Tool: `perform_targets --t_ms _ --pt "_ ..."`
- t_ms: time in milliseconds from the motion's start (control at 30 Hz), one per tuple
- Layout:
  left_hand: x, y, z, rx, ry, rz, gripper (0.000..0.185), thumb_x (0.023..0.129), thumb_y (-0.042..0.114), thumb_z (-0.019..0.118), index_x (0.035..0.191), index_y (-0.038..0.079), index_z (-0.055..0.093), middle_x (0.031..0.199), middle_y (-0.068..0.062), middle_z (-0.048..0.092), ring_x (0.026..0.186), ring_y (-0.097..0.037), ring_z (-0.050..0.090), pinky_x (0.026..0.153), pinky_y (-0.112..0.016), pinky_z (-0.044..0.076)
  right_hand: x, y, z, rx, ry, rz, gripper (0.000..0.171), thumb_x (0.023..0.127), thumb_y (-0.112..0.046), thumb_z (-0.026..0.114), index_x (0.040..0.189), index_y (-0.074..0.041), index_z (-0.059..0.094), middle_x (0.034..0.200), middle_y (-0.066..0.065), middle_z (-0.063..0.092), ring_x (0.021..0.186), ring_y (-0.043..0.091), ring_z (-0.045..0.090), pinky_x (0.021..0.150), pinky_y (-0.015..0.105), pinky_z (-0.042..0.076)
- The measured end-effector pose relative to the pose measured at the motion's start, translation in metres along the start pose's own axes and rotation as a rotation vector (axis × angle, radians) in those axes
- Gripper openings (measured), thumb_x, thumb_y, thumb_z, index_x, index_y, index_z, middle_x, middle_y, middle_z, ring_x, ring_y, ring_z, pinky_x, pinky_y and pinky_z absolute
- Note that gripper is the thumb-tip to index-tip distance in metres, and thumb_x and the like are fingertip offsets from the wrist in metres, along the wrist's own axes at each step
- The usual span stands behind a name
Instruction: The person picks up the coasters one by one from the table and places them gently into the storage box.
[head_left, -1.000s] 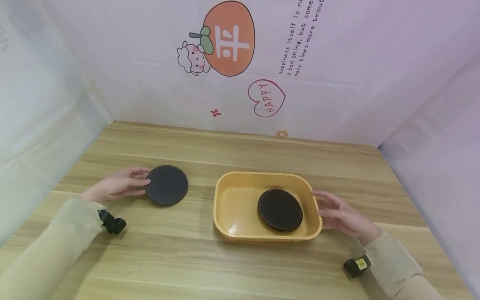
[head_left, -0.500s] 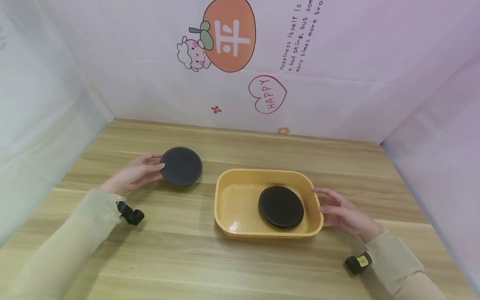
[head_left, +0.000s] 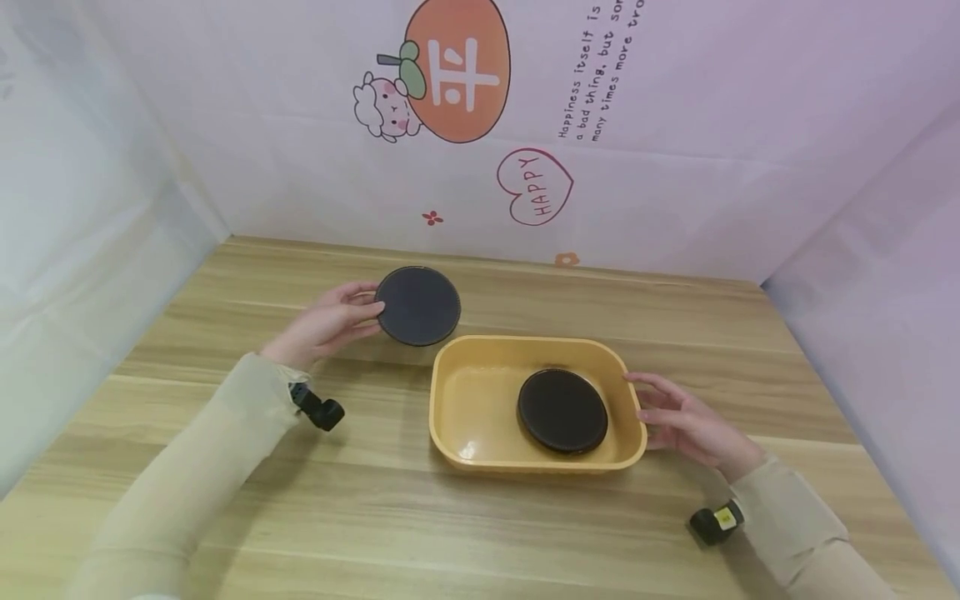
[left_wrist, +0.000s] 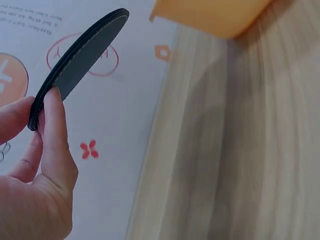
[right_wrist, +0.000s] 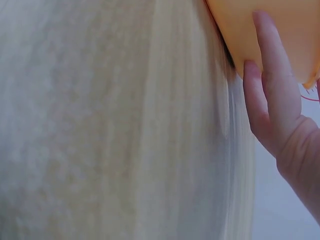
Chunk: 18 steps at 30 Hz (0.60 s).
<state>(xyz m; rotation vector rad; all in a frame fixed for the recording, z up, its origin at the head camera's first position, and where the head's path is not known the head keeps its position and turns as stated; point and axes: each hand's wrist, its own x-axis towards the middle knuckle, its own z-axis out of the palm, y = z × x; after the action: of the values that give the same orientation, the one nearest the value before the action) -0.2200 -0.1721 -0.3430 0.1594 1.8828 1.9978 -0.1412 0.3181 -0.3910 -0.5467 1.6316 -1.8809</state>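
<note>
My left hand (head_left: 330,321) pinches a round black coaster (head_left: 417,306) by its left edge, thumb on top. In the left wrist view this coaster (left_wrist: 85,55) is raised above the table and shows stitching along its rim. It is just beyond the back left corner of a yellow rectangular bin (head_left: 472,462). Inside the bin, toward the right end, lies another round black coaster (head_left: 562,411), tilted slightly. My right hand (head_left: 690,425) rests against the bin's right end, and the right wrist view shows its nearly straight fingers (right_wrist: 277,65) touching the outer wall.
The bin stands on a wood-grain table (head_left: 450,533). A white printed cloth (head_left: 300,167) hangs behind the table, with more pale cloth at both sides. Small black cameras hang at the left cuff (head_left: 318,408) and right cuff (head_left: 716,525).
My left hand has carried the coaster up, to the right and away from me, toward the bin's back left corner. The right hand, the bin and the coaster inside have stayed put.
</note>
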Motion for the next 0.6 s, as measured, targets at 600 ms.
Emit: perform_targets --t_ms 600 --pt "0.038 0.026 0.105 0.049 -0.151 -0.011 0.046 0.094 -0.003 0.049 0.138 -0.004 0.035 0.128 -0.02 0.048 0.094 -0.013 0.058 0.093 -0.037 0.051 0.0 -0.001 -0.002 0.002 -0.02 -0.006 0.05 0.098 0.004 0.039 0.136 -0.027 0.043 0.131 -0.009 0.047 0.114 0.015 0.057 0.085 0.043 0.054"
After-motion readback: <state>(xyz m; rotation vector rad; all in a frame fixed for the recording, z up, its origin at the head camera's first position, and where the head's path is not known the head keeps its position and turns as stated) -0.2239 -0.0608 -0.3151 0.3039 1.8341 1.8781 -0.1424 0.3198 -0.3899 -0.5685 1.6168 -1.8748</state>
